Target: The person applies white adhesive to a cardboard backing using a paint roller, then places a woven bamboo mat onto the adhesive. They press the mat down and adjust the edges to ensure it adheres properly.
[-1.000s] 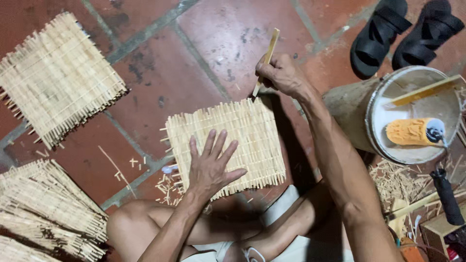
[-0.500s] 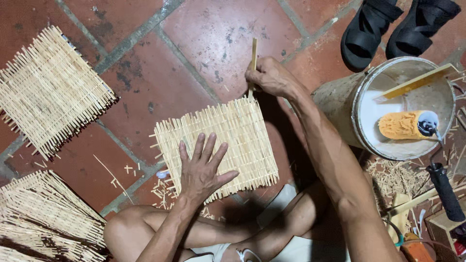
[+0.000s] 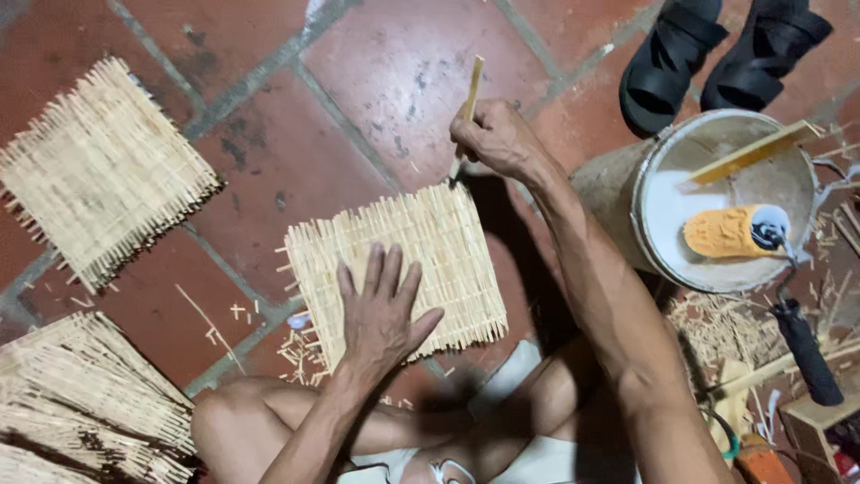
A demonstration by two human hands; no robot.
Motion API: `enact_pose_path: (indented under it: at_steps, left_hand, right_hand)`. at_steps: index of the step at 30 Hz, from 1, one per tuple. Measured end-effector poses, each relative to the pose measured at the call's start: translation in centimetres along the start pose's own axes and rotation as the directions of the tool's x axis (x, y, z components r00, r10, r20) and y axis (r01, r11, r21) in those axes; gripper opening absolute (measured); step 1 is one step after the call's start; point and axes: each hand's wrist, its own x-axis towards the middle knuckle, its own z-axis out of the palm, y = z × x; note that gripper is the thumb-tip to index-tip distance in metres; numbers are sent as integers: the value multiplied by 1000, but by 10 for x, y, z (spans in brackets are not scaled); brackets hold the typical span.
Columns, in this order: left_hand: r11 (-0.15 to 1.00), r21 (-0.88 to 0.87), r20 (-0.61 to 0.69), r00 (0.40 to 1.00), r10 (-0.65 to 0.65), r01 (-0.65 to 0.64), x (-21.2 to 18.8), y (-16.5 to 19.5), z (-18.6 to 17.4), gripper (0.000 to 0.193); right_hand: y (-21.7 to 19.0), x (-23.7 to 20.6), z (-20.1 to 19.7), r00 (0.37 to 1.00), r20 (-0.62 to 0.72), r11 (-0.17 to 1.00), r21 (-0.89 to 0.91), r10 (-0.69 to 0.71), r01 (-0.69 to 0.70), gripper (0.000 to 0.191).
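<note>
A floor of red clay tiles [image 3: 376, 81] with grey joints is seen from above, with the bare knees of the seated person at the lower edge. A woven mat [image 3: 403, 269] of pale bamboo strips is laid flat on the tiles just in front of the knees, its strip ends projecting along the edges. The left hand [image 3: 381, 309] is pressed palm down on the near half of the mat, fingers spread and nothing gripped. The right hand [image 3: 493, 139] is closed around a thin bamboo stick [image 3: 470, 94], which is held nearly upright with its lower end at the mat's far right corner; whether the tip is slipped between the strips cannot be made out. A second woven mat [image 3: 103, 170] is shown well apart at upper left, and a stack of similar mats [image 3: 81, 403] at lower left, with loose splinters [image 3: 296, 350] scattered between. To the right, a round bucket [image 3: 654, 242] is shown holding an orange paint roller [image 3: 730, 230] and a flat wooden slat [image 3: 752, 152]; a pair of black sandals [image 3: 717, 49] is placed beyond it.
</note>
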Motion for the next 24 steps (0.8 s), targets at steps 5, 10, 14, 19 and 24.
enact_pose_path:
  at_steps: [5, 10, 14, 19, 24]
  left_hand:
    - [979, -114, -41, 986, 163, -166, 36, 39, 24, 78]
    - [965, -128, -59, 973, 225, -231, 48, 35, 36, 76]
    - [963, -130, -100, 969, 224, -236, 50, 29, 39, 75]
    - [964, -139, -82, 973, 216, -226, 51, 29, 42, 76]
    - [967, -125, -72, 974, 215, -223, 50, 30, 44, 77]
  right_hand:
    - [12, -2, 1, 990, 84, 994, -5, 113, -113, 31]
    - [23, 4, 11, 989, 138, 999, 3, 52, -53, 30]
    - [28, 4, 13, 992, 119, 992, -125, 31, -16, 29]
    - [26, -2, 13, 982, 162, 983, -171, 96, -68, 33]
    - [25, -3, 14, 985, 145, 984, -165, 99, -75, 37]
